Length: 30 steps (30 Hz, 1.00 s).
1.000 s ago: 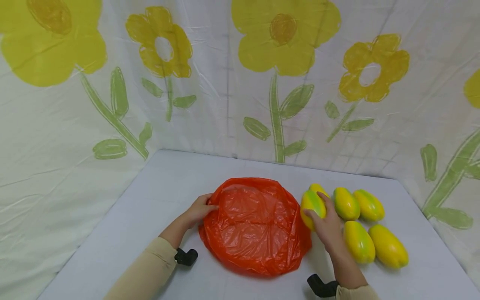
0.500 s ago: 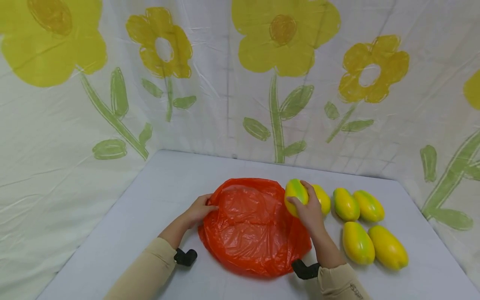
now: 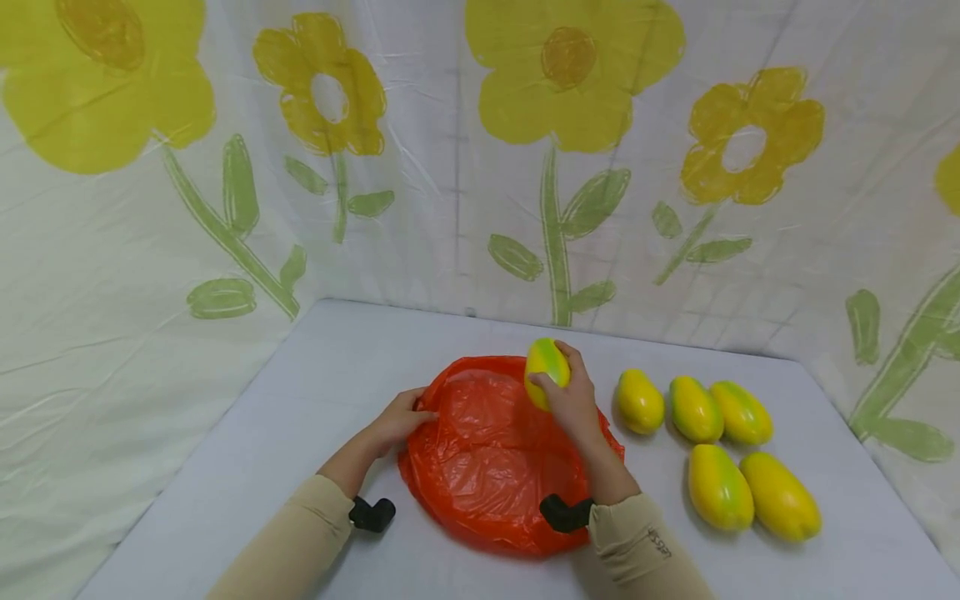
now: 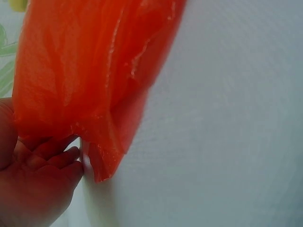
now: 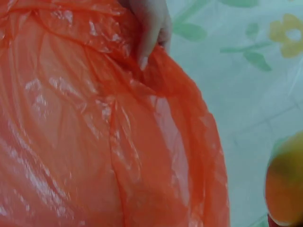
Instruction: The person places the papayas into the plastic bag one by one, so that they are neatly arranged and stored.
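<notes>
A red plastic bag (image 3: 487, 450) lies spread with its mouth open upward on the white table in the head view. My left hand (image 3: 399, 418) grips its left rim, thumb over the inside; the left wrist view shows the curled fingers (image 4: 59, 158) behind the red film. With my right hand (image 3: 573, 404) I hold a yellow papaya (image 3: 546, 371) streaked with green, above the bag's far rim. Part of that papaya (image 5: 286, 182) shows at the edge of the right wrist view.
Several more papayas lie on the right of the table: a single papaya (image 3: 640, 402) nearest the bag, a pair behind and a pair in front, such as the front papaya (image 3: 780, 497). A white curtain (image 3: 420, 208) with painted flowers rises behind the table (image 3: 337, 358).
My right hand has carried the papaya leftward and up, from beside the other papayas to above the bag's far rim. The left hand has kept its grip in place.
</notes>
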Each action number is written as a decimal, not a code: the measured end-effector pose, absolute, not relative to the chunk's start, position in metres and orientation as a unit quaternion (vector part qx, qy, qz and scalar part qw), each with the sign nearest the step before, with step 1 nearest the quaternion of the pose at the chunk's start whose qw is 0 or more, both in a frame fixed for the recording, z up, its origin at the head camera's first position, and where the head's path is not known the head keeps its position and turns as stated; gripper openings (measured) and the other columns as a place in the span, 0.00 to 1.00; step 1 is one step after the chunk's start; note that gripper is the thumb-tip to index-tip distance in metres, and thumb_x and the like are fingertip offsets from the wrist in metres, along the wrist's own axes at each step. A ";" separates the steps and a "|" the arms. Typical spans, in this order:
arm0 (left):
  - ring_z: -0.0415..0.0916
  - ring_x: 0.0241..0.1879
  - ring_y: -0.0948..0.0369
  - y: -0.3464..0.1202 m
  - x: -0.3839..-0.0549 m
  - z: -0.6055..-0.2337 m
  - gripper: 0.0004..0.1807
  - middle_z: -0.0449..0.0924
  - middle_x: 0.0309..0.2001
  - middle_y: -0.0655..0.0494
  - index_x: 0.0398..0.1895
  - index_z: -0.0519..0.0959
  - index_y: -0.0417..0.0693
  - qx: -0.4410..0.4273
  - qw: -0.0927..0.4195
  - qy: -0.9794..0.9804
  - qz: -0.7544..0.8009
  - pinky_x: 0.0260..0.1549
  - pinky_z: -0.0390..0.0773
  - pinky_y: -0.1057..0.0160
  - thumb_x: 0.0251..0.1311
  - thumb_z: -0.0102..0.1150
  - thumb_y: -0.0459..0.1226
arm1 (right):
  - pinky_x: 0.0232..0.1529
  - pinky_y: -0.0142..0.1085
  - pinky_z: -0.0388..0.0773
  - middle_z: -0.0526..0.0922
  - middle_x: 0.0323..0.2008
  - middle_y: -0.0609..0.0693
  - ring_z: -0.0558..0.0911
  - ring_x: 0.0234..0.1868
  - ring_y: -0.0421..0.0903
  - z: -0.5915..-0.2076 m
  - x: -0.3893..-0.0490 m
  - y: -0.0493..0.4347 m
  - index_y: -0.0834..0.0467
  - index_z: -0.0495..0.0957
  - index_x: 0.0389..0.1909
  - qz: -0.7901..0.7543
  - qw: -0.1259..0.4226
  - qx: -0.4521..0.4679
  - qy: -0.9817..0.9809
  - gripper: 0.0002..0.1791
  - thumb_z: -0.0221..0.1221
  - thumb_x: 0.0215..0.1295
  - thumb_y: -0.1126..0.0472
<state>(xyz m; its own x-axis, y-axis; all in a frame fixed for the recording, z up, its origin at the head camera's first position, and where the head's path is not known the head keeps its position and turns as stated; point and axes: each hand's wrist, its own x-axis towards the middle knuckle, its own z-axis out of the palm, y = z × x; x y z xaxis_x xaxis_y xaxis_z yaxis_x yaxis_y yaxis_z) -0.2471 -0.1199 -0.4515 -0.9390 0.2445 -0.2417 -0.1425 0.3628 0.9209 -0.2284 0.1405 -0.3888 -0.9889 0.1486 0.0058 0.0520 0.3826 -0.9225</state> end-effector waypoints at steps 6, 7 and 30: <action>0.76 0.35 0.59 -0.120 -0.249 -0.454 0.23 0.76 0.49 0.48 0.63 0.67 0.44 0.036 0.172 0.806 0.565 0.38 0.83 0.60 0.63 0.50 0.33 | 0.46 0.41 0.77 0.70 0.55 0.55 0.71 0.49 0.51 -0.391 -0.231 0.124 0.47 0.58 0.67 0.571 0.055 -0.041 -0.818 0.34 0.58 0.58 0.56; 0.76 0.35 0.59 -0.120 -0.249 -0.454 0.23 0.76 0.48 0.48 0.63 0.67 0.44 0.036 0.172 0.806 0.566 0.38 0.83 0.60 0.63 0.50 0.33 | 0.45 0.40 0.77 0.70 0.55 0.55 0.71 0.49 0.51 -0.392 -0.231 0.121 0.47 0.58 0.66 0.574 0.056 -0.039 -0.816 0.34 0.58 0.58 0.56; 0.77 0.37 0.59 -0.124 -0.250 -0.454 0.22 0.77 0.49 0.48 0.62 0.68 0.47 0.038 0.180 0.813 0.552 0.40 0.82 0.61 0.63 0.50 0.36 | 0.49 0.45 0.79 0.71 0.55 0.51 0.72 0.50 0.50 -0.419 -0.239 0.055 0.45 0.59 0.66 0.591 0.022 -0.020 -0.806 0.36 0.61 0.56 0.55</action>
<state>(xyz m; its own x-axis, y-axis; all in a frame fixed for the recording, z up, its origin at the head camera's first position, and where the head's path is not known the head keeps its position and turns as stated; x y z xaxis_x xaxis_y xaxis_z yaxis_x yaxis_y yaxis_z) -0.2500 -0.1241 -0.4545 -0.9326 0.2595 -0.2506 -0.1372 0.3875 0.9116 -0.2391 0.0548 -0.4185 -0.9983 0.0576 0.0124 0.0056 0.3018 -0.9534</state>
